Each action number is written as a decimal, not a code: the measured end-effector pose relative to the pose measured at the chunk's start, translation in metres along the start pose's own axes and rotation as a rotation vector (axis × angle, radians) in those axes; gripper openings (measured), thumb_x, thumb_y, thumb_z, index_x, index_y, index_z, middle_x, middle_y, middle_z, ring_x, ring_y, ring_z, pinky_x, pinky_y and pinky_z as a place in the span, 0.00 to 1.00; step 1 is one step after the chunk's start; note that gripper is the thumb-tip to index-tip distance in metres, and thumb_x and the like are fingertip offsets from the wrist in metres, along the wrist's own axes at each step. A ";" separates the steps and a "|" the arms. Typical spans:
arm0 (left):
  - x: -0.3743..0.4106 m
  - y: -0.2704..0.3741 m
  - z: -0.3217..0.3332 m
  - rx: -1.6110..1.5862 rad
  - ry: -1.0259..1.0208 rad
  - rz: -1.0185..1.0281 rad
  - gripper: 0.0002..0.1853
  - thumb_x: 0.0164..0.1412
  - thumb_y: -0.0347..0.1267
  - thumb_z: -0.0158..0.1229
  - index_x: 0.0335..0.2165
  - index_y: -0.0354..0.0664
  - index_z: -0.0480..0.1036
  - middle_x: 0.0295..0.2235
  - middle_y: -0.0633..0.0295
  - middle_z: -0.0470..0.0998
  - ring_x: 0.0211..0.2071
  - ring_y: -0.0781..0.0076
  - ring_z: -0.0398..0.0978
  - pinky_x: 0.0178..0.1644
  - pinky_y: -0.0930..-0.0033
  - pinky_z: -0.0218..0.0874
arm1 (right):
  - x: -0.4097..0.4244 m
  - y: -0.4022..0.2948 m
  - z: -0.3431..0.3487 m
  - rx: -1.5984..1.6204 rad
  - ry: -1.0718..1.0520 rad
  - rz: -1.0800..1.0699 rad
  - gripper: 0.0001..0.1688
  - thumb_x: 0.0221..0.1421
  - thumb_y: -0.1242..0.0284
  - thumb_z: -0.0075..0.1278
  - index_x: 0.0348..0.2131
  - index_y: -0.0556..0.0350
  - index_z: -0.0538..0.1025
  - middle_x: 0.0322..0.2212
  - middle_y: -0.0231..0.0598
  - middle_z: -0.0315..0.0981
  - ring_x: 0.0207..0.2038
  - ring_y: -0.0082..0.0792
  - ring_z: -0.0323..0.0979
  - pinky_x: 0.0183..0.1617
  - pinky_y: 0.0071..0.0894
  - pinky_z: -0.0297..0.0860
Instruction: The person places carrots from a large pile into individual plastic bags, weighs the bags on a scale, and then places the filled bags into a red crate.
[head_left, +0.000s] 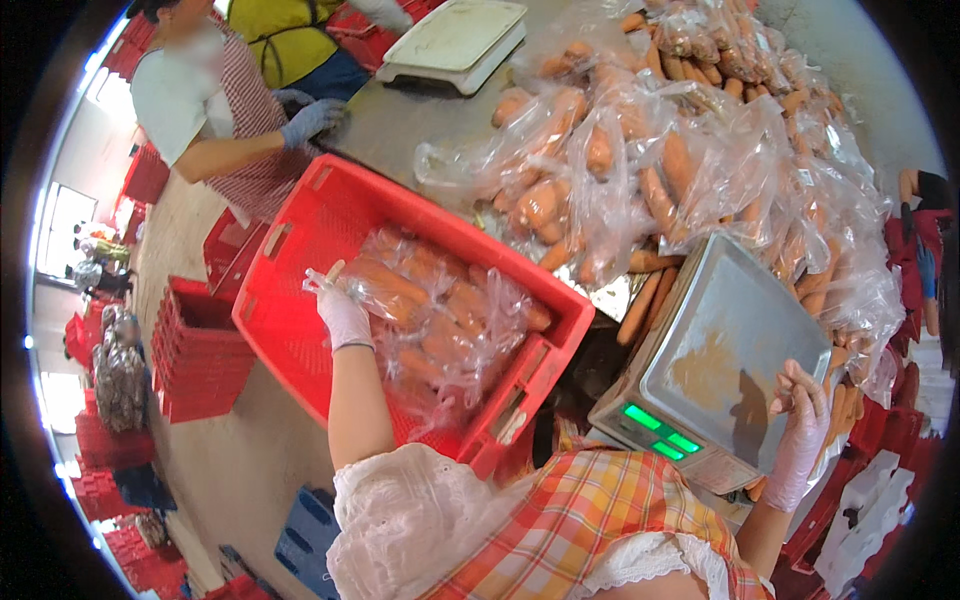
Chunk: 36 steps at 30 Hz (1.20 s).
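My left hand (343, 311), in a thin white glove, grips the gathered neck of a clear plastic bag of carrots (386, 289) inside a red plastic crate (281, 341). More bagged carrots (457, 337) lie in the crate beside that bag. My right hand (804, 420), gloved too, is raised by the right edge of a digital scale's metal pan (739, 345), fingers partly curled and nothing in them. The pan bears a brown smear and my hand's shadow. Behind the scale, a large heap of bagged carrots (675, 165) covers the table, with loose carrots (640, 307) by the scale's left side.
A white scale (454, 45) stands at the table's far end. A co-worker in a checked apron (251, 112) is beyond the crate, near another person in yellow (285, 37). Stacked red crates (202, 352) and a blue plastic piece (307, 532) are on the floor at left.
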<state>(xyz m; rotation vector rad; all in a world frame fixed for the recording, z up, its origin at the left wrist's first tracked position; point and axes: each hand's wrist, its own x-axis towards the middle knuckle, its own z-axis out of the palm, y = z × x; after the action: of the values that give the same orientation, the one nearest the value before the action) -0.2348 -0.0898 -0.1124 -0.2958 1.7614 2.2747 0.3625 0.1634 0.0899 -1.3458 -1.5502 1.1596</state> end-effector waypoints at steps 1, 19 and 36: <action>0.017 -0.005 0.017 -0.043 0.001 -0.026 0.29 0.69 0.52 0.40 0.40 0.39 0.77 0.26 0.62 0.72 0.24 0.72 0.68 0.29 0.70 0.64 | -0.002 0.000 0.000 -0.007 0.006 0.007 0.17 0.61 0.77 0.41 0.44 0.65 0.77 0.39 0.44 0.78 0.34 0.28 0.75 0.33 0.22 0.69; 0.006 0.003 0.040 0.570 -0.373 0.049 0.44 0.59 0.31 0.58 0.67 0.42 0.44 0.49 0.53 0.73 0.49 0.64 0.71 0.52 0.67 0.62 | -0.005 -0.014 0.034 -0.218 0.027 -0.028 0.16 0.64 0.76 0.41 0.46 0.60 0.77 0.45 0.41 0.77 0.39 0.27 0.74 0.35 0.21 0.68; -0.167 -0.191 0.013 0.454 -0.653 -0.891 0.28 0.62 0.35 0.53 0.58 0.46 0.58 0.44 0.59 0.74 0.41 0.61 0.74 0.42 0.59 0.69 | 0.014 -0.022 0.041 -0.004 -0.202 0.023 0.13 0.60 0.80 0.45 0.43 0.66 0.76 0.42 0.46 0.77 0.33 0.26 0.74 0.36 0.24 0.73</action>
<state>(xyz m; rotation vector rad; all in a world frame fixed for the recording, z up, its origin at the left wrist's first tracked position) -0.0162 -0.0434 -0.2327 -0.1614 1.3374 1.1307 0.3151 0.1701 0.0981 -1.2836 -1.6832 1.3418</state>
